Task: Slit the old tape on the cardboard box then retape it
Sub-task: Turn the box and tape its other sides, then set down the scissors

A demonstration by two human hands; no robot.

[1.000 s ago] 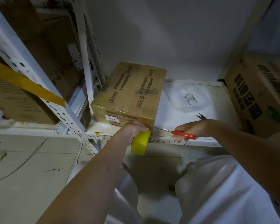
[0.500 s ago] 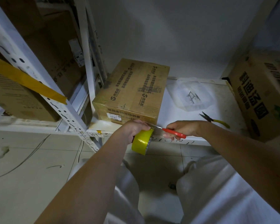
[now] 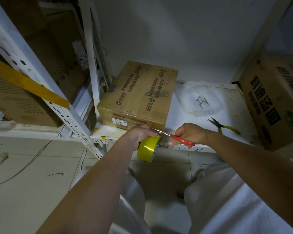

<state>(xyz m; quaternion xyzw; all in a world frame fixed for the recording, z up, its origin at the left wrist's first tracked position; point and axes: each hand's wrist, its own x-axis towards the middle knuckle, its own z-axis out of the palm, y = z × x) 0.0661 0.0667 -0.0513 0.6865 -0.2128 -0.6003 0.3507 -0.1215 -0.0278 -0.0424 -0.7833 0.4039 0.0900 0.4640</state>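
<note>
Fingers of my left hand (image 3: 139,136) curl round the yellow tape roll (image 3: 148,148), which hangs below the shelf edge at centre frame. My right hand (image 3: 189,134) is clamped on the red handles of the scissors (image 3: 174,138), their blades reaching left to meet the top of the roll, where I take a drawn strip to be; whether the blades are apart or together I cannot tell.

Just above both hands sits the cardboard box (image 3: 140,97), centre of frame, on the white shelf (image 3: 184,115). Tape shines over its top and front face, and the flaps lie flat and closed.

I judge the slitting done and the retaping nearly so: what is left is to sever the strip from the roll and press the end down. I cannot see the cut itself.

Against the frame half a second back, the scissors have slid further left, the blade now right at the roll. A full second back, the right hand was well clear, with a gap between tip and roll.

To the right lie yellow-handled pliers (image 3: 224,126) and a clear plastic tray (image 3: 200,99); a larger printed carton (image 3: 274,102) stands at right edge.
</note>
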